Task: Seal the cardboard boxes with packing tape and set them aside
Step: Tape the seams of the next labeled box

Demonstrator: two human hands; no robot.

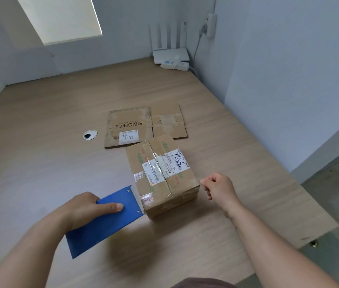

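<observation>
A closed cardboard box with shipping labels and clear tape along its top seam stands on the wooden table. My left hand grips a blue tape dispenser, whose front edge sits at the box's near left corner. My right hand hovers just right of the box with curled fingers, thumb and forefinger pinched together; whether it holds a tape end I cannot tell.
Two flattened cardboard boxes lie behind the box: one printed SIBIONICS and a plainer one. A round cable grommet sits left of them. A white router stands in the far corner. The table's edge runs along the right.
</observation>
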